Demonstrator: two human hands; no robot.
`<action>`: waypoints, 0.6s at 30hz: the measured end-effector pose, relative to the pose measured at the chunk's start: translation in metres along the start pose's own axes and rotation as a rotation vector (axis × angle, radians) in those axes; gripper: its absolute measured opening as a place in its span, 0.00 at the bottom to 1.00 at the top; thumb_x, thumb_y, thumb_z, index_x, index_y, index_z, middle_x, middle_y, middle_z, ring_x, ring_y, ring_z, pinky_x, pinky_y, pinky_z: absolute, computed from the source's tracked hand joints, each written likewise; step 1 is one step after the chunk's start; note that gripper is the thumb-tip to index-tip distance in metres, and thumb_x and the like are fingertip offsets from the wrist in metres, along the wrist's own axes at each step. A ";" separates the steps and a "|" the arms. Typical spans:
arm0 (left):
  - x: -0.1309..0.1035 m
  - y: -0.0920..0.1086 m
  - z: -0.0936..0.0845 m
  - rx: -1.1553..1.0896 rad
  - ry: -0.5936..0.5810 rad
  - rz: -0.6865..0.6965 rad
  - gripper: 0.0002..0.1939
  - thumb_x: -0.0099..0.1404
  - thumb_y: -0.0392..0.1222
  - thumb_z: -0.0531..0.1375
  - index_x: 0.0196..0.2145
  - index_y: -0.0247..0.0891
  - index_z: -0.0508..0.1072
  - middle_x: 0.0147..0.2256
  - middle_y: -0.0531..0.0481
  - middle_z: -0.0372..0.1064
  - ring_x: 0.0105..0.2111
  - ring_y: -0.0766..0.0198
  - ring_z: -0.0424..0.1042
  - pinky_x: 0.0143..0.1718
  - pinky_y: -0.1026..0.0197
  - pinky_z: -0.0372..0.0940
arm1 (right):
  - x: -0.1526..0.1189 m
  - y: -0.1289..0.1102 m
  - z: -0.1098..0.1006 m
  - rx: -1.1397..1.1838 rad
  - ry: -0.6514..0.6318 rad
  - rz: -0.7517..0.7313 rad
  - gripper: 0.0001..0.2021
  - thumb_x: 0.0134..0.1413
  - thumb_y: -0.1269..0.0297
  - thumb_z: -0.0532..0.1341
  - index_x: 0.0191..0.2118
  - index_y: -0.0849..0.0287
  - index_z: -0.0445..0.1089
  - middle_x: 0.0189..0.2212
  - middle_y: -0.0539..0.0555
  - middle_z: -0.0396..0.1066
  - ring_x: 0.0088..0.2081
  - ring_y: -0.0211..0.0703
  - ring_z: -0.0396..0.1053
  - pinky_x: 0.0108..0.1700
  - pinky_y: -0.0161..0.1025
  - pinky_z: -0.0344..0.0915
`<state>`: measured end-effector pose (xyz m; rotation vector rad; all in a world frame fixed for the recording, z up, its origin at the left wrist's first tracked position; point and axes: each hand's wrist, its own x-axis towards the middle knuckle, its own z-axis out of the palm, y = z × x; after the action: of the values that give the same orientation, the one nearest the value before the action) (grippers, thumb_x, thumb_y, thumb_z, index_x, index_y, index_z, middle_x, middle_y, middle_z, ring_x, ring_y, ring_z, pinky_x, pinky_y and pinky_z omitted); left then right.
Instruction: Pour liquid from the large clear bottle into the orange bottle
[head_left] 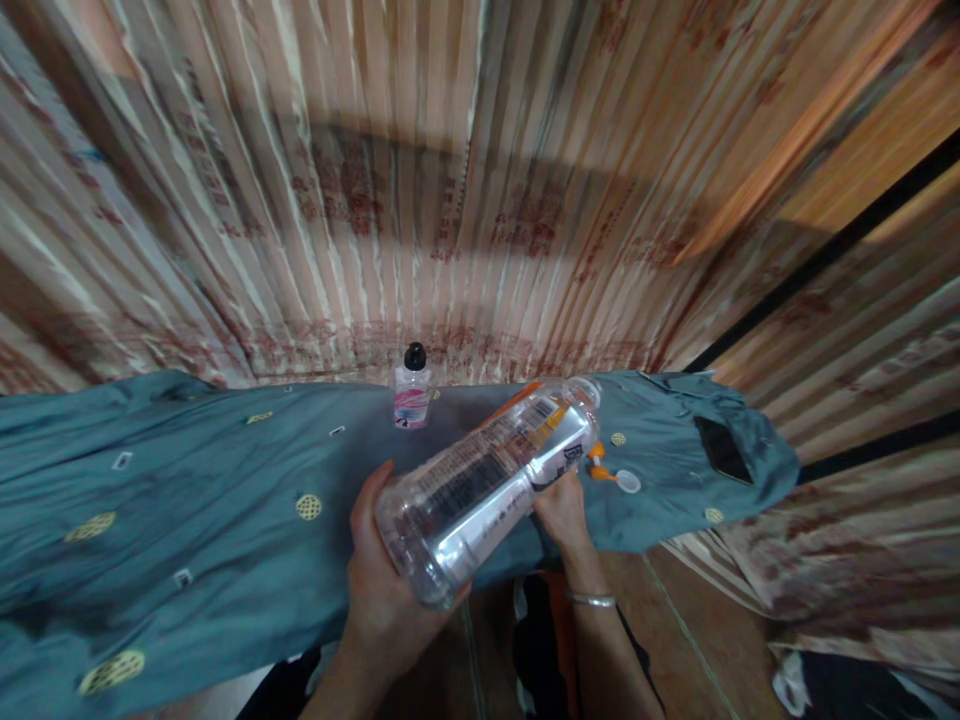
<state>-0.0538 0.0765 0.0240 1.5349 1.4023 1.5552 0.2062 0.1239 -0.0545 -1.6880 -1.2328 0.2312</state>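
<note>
A large clear plastic bottle (487, 490) with a printed label lies tilted across both my hands, its neck pointing up to the right. My left hand (397, 590) is wrapped round its base. Under the neck end, my right hand (561, 510) grips the bottle from below, its fingers mostly hidden behind it. No cap shows on the mouth. Just right of the neck are a small orange piece (598, 465) and a white round piece (628, 482). Along the bottle's far side an orange edge (514, 400) shows; what it belongs to is hidden.
A small clear bottle (412, 390) with a black cap and pink label stands at the back of the green patterned cloth (225, 480). A dark phone (722, 449) lies at the right. Behind hangs a pleated curtain (420, 200); a black pole (825, 250) slants at right.
</note>
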 end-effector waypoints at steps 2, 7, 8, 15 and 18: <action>0.000 0.002 0.000 0.001 0.013 0.002 0.57 0.43 0.43 0.77 0.69 0.42 0.63 0.55 0.41 0.75 0.45 0.48 0.83 0.41 0.51 0.81 | 0.000 -0.001 0.000 0.016 -0.003 0.016 0.49 0.51 0.46 0.74 0.74 0.62 0.60 0.55 0.68 0.81 0.56 0.67 0.81 0.56 0.58 0.80; 0.000 0.009 -0.004 -0.005 -0.009 -0.050 0.56 0.45 0.43 0.77 0.70 0.42 0.62 0.53 0.42 0.75 0.44 0.48 0.83 0.41 0.51 0.81 | -0.001 -0.002 0.002 0.004 0.018 0.029 0.50 0.50 0.44 0.74 0.73 0.62 0.60 0.57 0.69 0.80 0.58 0.68 0.80 0.58 0.58 0.79; 0.000 0.009 -0.005 0.005 -0.012 -0.039 0.56 0.45 0.43 0.77 0.70 0.42 0.62 0.54 0.42 0.75 0.45 0.48 0.83 0.41 0.51 0.81 | -0.001 -0.003 0.002 -0.003 0.019 0.031 0.50 0.50 0.44 0.74 0.73 0.62 0.60 0.57 0.69 0.80 0.58 0.67 0.80 0.58 0.58 0.79; 0.001 0.013 -0.006 0.018 -0.029 -0.029 0.57 0.45 0.41 0.77 0.71 0.43 0.61 0.53 0.42 0.76 0.45 0.48 0.83 0.41 0.52 0.80 | -0.001 -0.002 0.002 -0.031 0.020 0.039 0.48 0.49 0.45 0.74 0.71 0.61 0.62 0.54 0.67 0.82 0.55 0.67 0.82 0.55 0.56 0.80; 0.001 0.016 -0.004 -0.024 -0.031 -0.049 0.55 0.47 0.42 0.75 0.71 0.43 0.61 0.52 0.43 0.77 0.42 0.50 0.83 0.40 0.51 0.80 | 0.000 -0.002 0.002 -0.025 0.024 0.050 0.47 0.48 0.45 0.75 0.70 0.60 0.63 0.53 0.66 0.82 0.55 0.67 0.82 0.55 0.58 0.80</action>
<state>-0.0527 0.0710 0.0394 1.4935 1.3890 1.5078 0.2034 0.1250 -0.0538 -1.7399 -1.1809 0.2264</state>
